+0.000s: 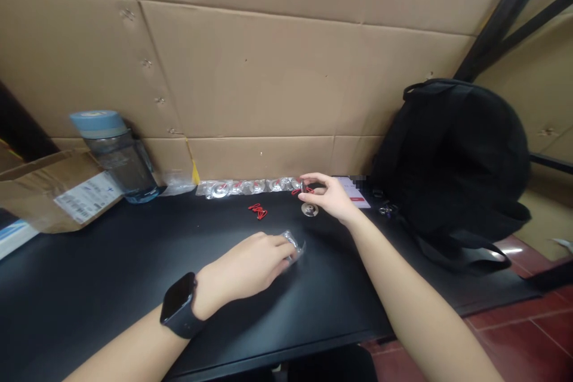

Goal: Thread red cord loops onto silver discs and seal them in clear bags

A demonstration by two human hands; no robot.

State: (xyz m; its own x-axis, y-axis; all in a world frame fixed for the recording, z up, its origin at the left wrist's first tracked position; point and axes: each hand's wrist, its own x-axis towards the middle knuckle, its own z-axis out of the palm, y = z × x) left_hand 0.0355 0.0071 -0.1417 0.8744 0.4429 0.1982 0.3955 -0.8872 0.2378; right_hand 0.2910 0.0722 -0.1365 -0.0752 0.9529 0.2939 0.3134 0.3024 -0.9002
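My left hand (257, 259), with a dark watch on its wrist, is closed on a crumpled clear plastic bag (293, 245) low over the black table. Farther back, the thumb and fingers of my right hand (329, 196) pinch a small shiny finger cymbal, seen edge-on, with red cord beside it. Just below those fingers a second finger cymbal (309, 209) lies domed side up on the tabletop. Loose red cords (258, 210) lie to its left. Along the back edge runs a row of several bagged cymbals (255, 186) with red cords; my right hand partly covers its right end.
A blue-lidded water bottle (119, 155) and an open cardboard box (58, 191) stand at the left. On the right sits a black backpack (456, 161), its strap hanging low. Keys (387, 210) and a white-and-red sheet (356, 192) lie near it. Cardboard (259, 71) walls the back.
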